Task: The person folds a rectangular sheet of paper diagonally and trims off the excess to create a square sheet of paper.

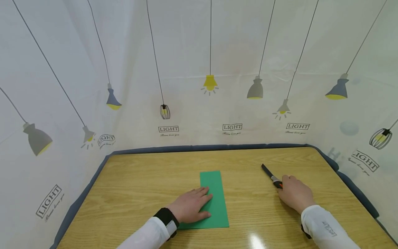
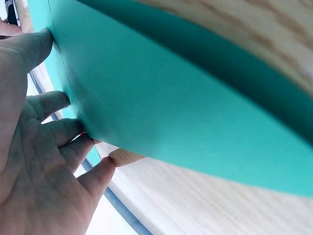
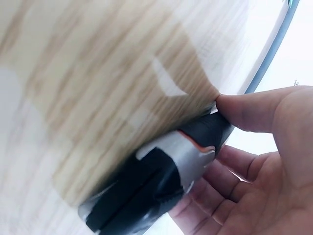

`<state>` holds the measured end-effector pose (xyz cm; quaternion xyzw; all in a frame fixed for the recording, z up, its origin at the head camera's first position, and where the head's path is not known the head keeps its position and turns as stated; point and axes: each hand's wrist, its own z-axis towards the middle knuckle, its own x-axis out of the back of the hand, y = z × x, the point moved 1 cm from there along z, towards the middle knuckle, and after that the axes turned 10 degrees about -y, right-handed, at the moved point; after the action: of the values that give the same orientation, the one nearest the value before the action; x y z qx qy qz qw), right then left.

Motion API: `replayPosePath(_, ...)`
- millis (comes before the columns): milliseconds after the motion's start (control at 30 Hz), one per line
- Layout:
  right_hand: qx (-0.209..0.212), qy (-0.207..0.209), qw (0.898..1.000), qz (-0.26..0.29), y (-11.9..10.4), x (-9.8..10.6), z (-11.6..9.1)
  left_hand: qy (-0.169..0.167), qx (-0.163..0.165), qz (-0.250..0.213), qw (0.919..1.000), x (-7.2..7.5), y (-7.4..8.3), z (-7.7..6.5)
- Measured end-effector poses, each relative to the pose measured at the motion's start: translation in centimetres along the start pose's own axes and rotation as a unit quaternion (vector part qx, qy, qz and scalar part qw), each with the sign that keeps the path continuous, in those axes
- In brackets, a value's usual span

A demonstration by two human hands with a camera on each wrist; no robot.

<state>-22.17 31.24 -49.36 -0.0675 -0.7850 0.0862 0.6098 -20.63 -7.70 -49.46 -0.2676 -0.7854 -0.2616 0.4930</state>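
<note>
Head view: right hand grasps half-hidden knife; left hand (fingers flat) presses paper.

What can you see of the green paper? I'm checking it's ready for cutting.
The green paper is a plain, smooth, long rectangular sheet lying on the wooden table, its long sides running away from the person. A straight crease line shows near one long edge in the left wrist view. The left hand rests on its near left part, fingers fairly straight. The right hand and the knife lie apart from it, to the right.
</note>
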Motion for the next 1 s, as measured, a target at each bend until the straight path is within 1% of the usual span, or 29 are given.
replayPosePath(300,0.004,-0.005,1.0,0.007,0.5,-0.1,0.1,-0.001,-0.001,-0.005,1.0,-0.2,-0.1,0.2)
replayPosePath(500,0.013,-0.013,1.0,0.008,0.8,-0.1,0.1,-0.001,-0.001,-0.009,1.0,0.0,0.0,0.0)
replayPosePath(533,0.016,-0.011,1.0,0.006,0.7,0.0,-0.1,-0.001,-0.001,-0.009,1.0,0.1,0.0,0.0)
replayPosePath(600,0.027,0.01,1.0,-0.004,0.1,0.0,-0.2,-0.001,-0.001,-0.01,1.0,0.2,0.0,-0.1)
replayPosePath(700,0.066,0.057,0.996,-0.02,-2.1,0.2,-0.5,-0.002,0.0,-0.011,0.9999,0.2,0.1,-0.2)
replayPosePath(767,0.108,0.084,0.99,-0.033,-4.2,-0.1,-0.6,-0.001,0.001,-0.011,0.9999,0.2,0.0,-0.2)
replayPosePath(800,0.133,0.085,0.987,-0.04,-5.4,-0.4,-0.7,-0.001,0.002,-0.011,0.9999,0.1,0.0,-0.1)
replayPosePath(867,0.184,0.067,0.979,-0.054,-7.9,-1.1,-0.9,0.001,0.002,-0.01,0.9999,0.1,0.0,-0.1)
replayPosePath(900,0.209,0.05,0.975,-0.061,-9.1,-1.6,-1.0,0.001,0.003,-0.01,0.9999,0.1,-0.1,0.0)
replayPosePath(1000,0.273,-0.022,0.96,-0.064,-12.4,-3.0,-1.3,0.002,0.004,-0.007,1.0,0.0,-0.1,0.0)
